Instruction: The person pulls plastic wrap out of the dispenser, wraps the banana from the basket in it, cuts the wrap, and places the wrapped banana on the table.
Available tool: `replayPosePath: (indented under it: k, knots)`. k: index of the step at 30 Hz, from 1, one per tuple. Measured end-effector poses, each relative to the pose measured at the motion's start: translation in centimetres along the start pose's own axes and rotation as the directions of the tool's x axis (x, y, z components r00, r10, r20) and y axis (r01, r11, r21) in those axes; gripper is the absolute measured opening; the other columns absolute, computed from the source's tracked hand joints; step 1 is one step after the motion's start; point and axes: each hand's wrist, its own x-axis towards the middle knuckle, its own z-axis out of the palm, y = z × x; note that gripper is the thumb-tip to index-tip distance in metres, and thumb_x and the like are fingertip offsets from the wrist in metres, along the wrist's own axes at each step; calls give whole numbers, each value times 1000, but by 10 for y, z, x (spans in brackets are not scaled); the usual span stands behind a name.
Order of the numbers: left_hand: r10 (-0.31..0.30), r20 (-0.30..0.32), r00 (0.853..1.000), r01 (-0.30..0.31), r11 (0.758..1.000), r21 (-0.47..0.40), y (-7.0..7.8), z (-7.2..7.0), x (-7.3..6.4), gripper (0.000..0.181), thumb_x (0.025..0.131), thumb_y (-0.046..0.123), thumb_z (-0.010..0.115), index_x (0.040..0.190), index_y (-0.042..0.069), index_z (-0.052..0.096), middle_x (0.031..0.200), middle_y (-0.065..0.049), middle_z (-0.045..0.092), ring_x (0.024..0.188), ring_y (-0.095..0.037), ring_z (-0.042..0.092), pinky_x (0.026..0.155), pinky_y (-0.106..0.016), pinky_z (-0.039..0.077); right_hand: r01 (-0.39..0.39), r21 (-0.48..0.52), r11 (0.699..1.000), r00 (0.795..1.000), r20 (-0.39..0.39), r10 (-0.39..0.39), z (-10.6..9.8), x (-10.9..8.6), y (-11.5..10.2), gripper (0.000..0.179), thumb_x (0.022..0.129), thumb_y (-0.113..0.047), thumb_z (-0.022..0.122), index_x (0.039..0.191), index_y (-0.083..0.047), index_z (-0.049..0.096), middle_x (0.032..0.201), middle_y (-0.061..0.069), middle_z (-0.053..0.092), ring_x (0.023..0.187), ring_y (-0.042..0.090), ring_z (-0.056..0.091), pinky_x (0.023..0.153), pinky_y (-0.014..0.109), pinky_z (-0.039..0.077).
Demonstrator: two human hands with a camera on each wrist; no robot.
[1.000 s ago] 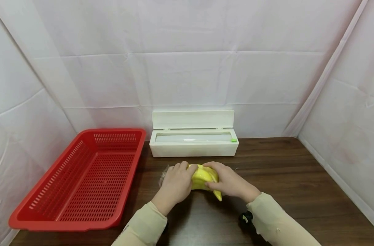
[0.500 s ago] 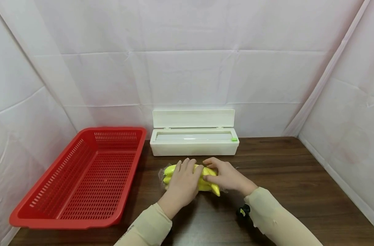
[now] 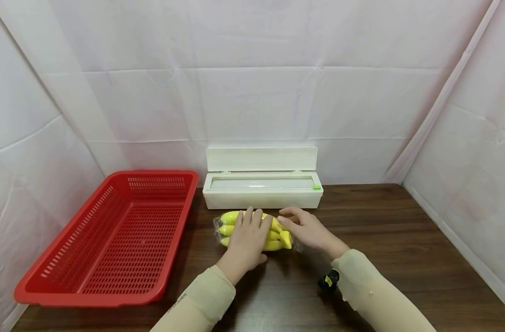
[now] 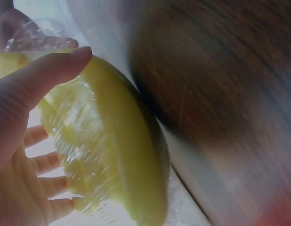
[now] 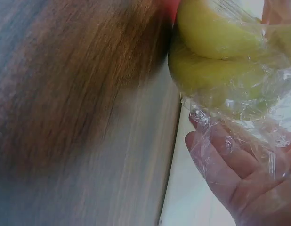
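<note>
A bunch of yellow bananas (image 3: 227, 229), wrapped in clear cling film (image 5: 272, 155), lies on the dark wooden table, its stem (image 3: 286, 240) pointing right. My left hand (image 3: 246, 242) rests across the middle of the bunch with fingers straight; its thumb (image 4: 60, 70) shows over the bananas in the left wrist view. At the stem end is my right hand (image 3: 312, 230), its fingers loosely bent beside the fruit. In the right wrist view, crumpled film hangs in front of the right fingers (image 5: 214, 160). Part of the bunch is hidden under the left hand.
Behind the bananas stands a white cling film dispenser (image 3: 262, 200) with its lid (image 3: 262, 159) raised. On the left is a red perforated basket (image 3: 90, 299). White cloth walls enclose the back and sides of the table (image 3: 401, 240).
The bunch has turned from tilted to lying flatter, a little farther from me, showing several bananas side by side. My left hand has spread over its top; the right hand's hold has loosened.
</note>
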Motion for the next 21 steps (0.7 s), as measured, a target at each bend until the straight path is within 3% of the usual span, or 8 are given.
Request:
replayPosePath:
  k: [3, 9, 13, 17, 21]
  knots:
    - [-13, -3, 1000, 13, 1000, 2, -3, 4, 4, 98, 59, 52, 85, 134, 13, 36, 137, -15, 41, 134, -39, 36, 110, -51, 29, 0, -9, 1000, 1000, -15, 0, -4, -2, 1, 58, 96, -55, 37, 135, -13, 48, 121, 11, 61, 102, 24, 60, 81, 40, 50]
    - [-47, -15, 999, 47, 999, -8, -9, 12, 15, 102, 57, 52, 86, 135, 11, 34, 135, -15, 42, 132, -38, 37, 110, -52, 28, -14, -3, 1000, 998, -58, 13, -16, -9, 6, 62, 98, -56, 29, 138, -12, 45, 137, 12, 51, 120, 31, 52, 94, 49, 45]
    - [-63, -4, 998, 63, 996, -69, -16, 16, 22, 96, 62, 46, 85, 135, 11, 35, 133, -14, 43, 129, -36, 39, 109, -53, 29, -35, 28, 999, 999, -40, 36, -22, -15, 9, 61, 93, -53, 48, 141, -17, 39, 137, 14, 51, 114, 31, 57, 87, 43, 50]
    - [-69, 41, 997, 76, 979, -189, -24, 18, 27, 94, 64, 45, 82, 139, 11, 35, 133, -13, 45, 128, -33, 41, 110, -55, 27, -22, 57, 998, 999, -25, 23, -26, -23, 13, 77, 81, -44, 71, 143, -21, 33, 134, 14, 52, 107, 27, 60, 86, 41, 51]
    - [-69, 68, 995, 86, 952, -294, -29, 19, 28, 93, 65, 44, 81, 140, 12, 37, 132, -12, 47, 126, -31, 44, 109, -57, 27, 21, 79, 997, 999, -29, -18, -27, -28, 17, 84, 78, -37, 76, 145, -22, 28, 133, 14, 52, 103, 25, 62, 85, 39, 52]
